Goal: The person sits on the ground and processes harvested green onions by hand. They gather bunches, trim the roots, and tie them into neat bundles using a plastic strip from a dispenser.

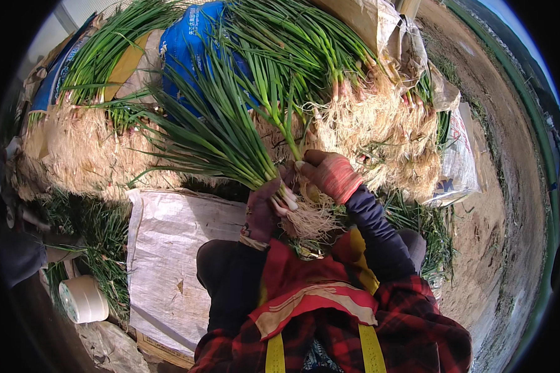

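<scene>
My left hand, in a dark, soiled glove, is closed around a bunch of green garlic. Its leaves fan up and to the left, while the white bulbs and stringy roots hang out on the right of the fist. Just beside it, my right hand wears a glove with a red knitted cuff. Its thumb and fingers pinch a single stalk of green garlic low on the stem, near the bunch. The lower end of that stalk is partly hidden by the fingers.
Heaped green garlic with roots towards me lies ahead on the right and left, around a blue printed sack. A white woven sack is spread at my left. Near it are a twine spool and loose leaves.
</scene>
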Tool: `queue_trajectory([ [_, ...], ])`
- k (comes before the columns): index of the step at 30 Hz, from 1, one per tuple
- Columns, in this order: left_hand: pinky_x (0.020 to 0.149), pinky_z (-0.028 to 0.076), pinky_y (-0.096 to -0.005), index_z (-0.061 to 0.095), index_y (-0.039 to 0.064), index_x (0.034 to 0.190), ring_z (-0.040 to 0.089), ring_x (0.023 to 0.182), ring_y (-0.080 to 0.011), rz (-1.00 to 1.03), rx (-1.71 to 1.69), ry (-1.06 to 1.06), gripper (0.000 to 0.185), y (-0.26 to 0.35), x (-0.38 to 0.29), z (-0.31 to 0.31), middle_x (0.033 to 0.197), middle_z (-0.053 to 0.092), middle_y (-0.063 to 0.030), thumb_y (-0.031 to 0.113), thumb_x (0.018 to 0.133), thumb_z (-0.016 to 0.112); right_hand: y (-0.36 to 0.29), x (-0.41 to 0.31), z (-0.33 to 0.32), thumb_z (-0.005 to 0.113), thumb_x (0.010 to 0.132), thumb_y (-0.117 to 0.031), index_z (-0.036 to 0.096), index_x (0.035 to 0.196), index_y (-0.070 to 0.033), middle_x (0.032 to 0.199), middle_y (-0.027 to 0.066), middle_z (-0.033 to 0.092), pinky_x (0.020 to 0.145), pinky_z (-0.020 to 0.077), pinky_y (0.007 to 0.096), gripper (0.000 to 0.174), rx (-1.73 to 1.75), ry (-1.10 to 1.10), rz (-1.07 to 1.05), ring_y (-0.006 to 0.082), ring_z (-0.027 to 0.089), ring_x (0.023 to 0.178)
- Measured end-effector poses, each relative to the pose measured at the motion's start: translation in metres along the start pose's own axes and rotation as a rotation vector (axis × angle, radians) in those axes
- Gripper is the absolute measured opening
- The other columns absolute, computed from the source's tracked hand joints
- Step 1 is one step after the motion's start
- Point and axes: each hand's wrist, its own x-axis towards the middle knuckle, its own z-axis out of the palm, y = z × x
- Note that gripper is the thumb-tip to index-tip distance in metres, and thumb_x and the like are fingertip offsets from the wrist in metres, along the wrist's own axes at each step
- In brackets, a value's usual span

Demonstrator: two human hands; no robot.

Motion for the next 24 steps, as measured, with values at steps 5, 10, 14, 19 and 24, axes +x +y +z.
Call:
queue_trajectory([
  [5, 0.045, 0.041, -0.0217, 0.048, -0.002, 0.111, 0.055, 0.068, -0.0131, 0.121, 0.025, 0.064, 0.037, -0.003, 0.014, 0.022, 0.087, 0.057, -0.0102, 0.017, 0.08, 0.055, -0.009, -0.015, 0.004, 0.051, 0.077, -0.033, 0.058, 0.089, -0.006, 0.077, 0.0182, 0.06, 0.067, 0.0452, 0.0397, 0.03, -0.027, -0.204, -0.039, 0.0339, 0.058, 0.074],
  [10, 0.053, 0.04, -0.0142, 0.039, -0.008, 0.111, 0.048, 0.07, -0.0095, -0.209, -0.37, -0.318, 0.044, 0.015, -0.001, 0.023, 0.09, 0.047, -0.0114, 0.014, 0.078, 0.057, 0.029, -0.014, -0.007, 0.054, 0.076, -0.035, 0.058, 0.097, -0.002, 0.084, 0.0196, 0.06, 0.074, 0.0438, 0.0353, 0.039, 0.091, -0.129, 0.278, 0.032, 0.058, 0.083],
  [14, 0.055, 0.041, -0.0159, 0.04, -0.008, 0.112, 0.049, 0.072, -0.0127, -0.205, -0.336, -0.27, 0.046, 0.014, -0.01, 0.012, 0.095, 0.05, -0.0139, 0.02, 0.078, 0.055, 0.013, -0.003, 0.008, 0.055, 0.077, -0.022, 0.057, 0.097, 0.001, 0.079, 0.0136, 0.06, 0.069, 0.0449, 0.0311, 0.03, 0.447, 0.122, 0.175, 0.021, 0.057, 0.074],
  [19, 0.052, 0.039, -0.0172, 0.04, -0.01, 0.11, 0.047, 0.062, -0.0104, -0.065, -0.003, -0.039, 0.048, 0.008, -0.017, 0.018, 0.086, 0.052, -0.0117, 0.022, 0.077, 0.055, -0.021, 0.022, 0.012, 0.057, 0.074, -0.021, 0.056, 0.1, -0.008, 0.088, 0.0186, 0.06, 0.072, 0.0456, 0.0378, 0.029, 0.04, 0.194, -0.095, 0.033, 0.058, 0.084],
  [24, 0.054, 0.04, -0.0185, 0.041, -0.011, 0.108, 0.049, 0.067, -0.0123, -0.147, -0.126, -0.08, 0.045, 0.006, -0.016, 0.01, 0.09, 0.053, -0.0145, 0.019, 0.077, 0.055, -0.037, 0.031, 0.003, 0.058, 0.072, -0.021, 0.057, 0.099, -0.009, 0.085, 0.0163, 0.061, 0.069, 0.0465, 0.0404, 0.029, -0.308, -0.266, -0.112, 0.0333, 0.059, 0.082],
])
